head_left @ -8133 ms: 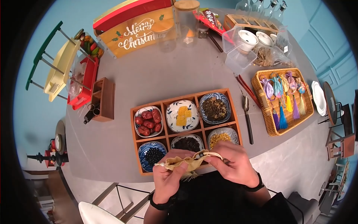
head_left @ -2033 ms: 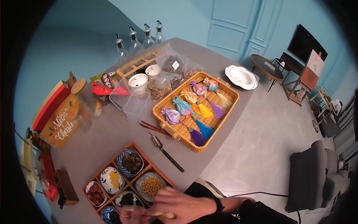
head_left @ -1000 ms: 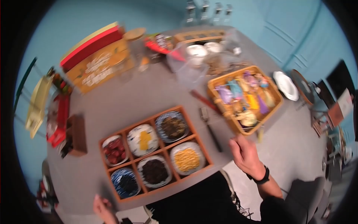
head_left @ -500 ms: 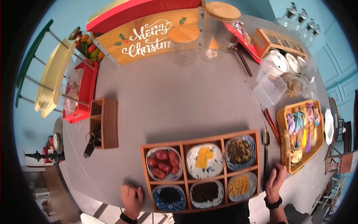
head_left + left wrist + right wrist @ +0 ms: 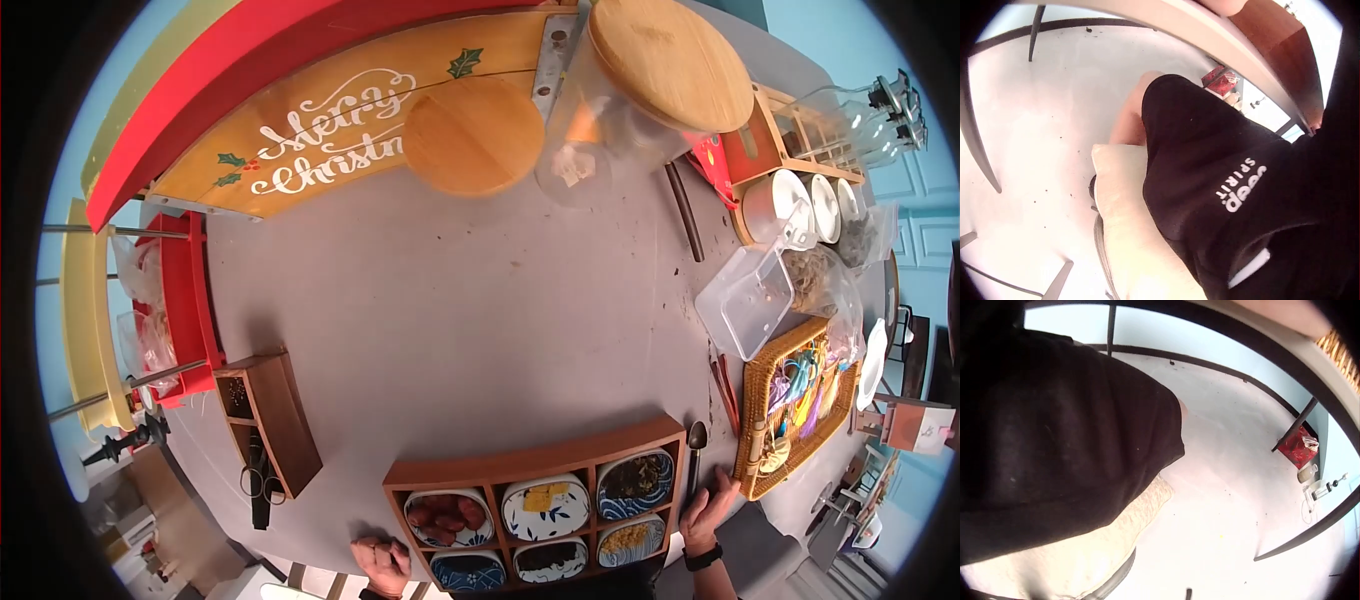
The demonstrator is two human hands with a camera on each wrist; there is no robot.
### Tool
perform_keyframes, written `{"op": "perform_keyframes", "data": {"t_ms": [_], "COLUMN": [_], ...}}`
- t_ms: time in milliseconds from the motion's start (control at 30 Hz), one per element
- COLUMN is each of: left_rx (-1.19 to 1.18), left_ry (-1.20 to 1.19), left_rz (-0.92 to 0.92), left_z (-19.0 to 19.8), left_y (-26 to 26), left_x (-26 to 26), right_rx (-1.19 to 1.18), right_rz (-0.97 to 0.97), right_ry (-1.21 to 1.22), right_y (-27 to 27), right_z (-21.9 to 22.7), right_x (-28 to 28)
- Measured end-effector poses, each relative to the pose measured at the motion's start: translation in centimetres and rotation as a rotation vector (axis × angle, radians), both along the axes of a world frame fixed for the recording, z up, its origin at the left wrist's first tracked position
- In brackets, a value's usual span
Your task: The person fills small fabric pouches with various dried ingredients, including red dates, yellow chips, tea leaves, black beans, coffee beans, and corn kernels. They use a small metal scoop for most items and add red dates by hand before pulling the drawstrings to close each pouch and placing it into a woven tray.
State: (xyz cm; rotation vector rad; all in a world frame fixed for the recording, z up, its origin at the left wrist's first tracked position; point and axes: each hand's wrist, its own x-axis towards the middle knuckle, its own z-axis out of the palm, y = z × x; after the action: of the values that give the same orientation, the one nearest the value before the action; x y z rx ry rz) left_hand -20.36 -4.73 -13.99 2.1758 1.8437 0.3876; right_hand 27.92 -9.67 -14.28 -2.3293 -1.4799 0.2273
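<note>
At the table's near edge my left hand rests with loosely curled fingers, left of the wooden divided box. My right hand lies relaxed on the other side, between the box and the wicker basket, fingertips close to the basket's near corner. Neither hand holds anything. Small dishes in the box hold red dates, yellow pieces, dark dried leaves and other ingredients. Inside the basket a pale yellow pouch lies near several coloured tasselled sachets. A dark-handled spoon lies above my right hand.
A small wooden caddy with scissors stands at left, beside a red tray. Wooden-lidded jars and a Merry Christmas crate stand at the back. A clear plastic box and white lidded pots are at right.
Both hands held the pale yellow pouch over the box; it now lies in the basket. The hands have parted and come to rest either side of the box. The head view has swung back left.
</note>
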Motion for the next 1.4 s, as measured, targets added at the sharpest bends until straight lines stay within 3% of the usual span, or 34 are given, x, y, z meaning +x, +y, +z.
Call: {"op": "perform_keyframes", "data": {"t_ms": [200, 267, 300, 333, 367, 400, 633, 800, 1400], "left_rx": [-0.002, -0.043, -0.022, -0.24, -0.468, 0.032, 0.144, 0.223, 0.233], "left_ry": [0.0, 0.02, 0.015, -0.288, -0.589, 0.039, -0.077, -0.111, -0.078], "left_rz": [0.027, 0.025, 0.029, 0.266, 0.492, 0.006, 0.03, 0.031, 0.048], "left_z": [-0.3, -0.1, -1.9, -4.7, -2.8, -0.2, 0.4, 0.8, 0.0], "left_y": [-0.1, -0.7, -2.5, -5.1, -2.3, -0.5, 0.1, 0.4, 0.2], "left_x": [0.2, -0.4, -1.9, -4.3, -2.2, -0.1, 0.6, 1.2, 1.6], "right_rx": [0.021, -0.025, -0.052, 0.005, 0.052, 0.044, 0.21, 0.211, 0.24], "right_rz": [0.059, 0.003, -0.04, -0.028, 0.021, 0.009, 0.027, 0.098, 0.079], "right_ry": [-0.067, -0.039, -0.01, -0.037, -0.134, -0.14, -0.107, -0.096, -0.033], "right_y": [0.0, -0.7, -0.5, -0.4, 0.0, -0.1, 0.6, 0.7, 0.9], "right_z": [-0.5, -0.2, -0.3, -0.6, -0.8, -0.5, -0.7, -0.7, 0.3], "right_x": [0.4, 0.2, 0.3, 0.2, 0.4, 0.0, -0.3, -0.1, -0.5]}}
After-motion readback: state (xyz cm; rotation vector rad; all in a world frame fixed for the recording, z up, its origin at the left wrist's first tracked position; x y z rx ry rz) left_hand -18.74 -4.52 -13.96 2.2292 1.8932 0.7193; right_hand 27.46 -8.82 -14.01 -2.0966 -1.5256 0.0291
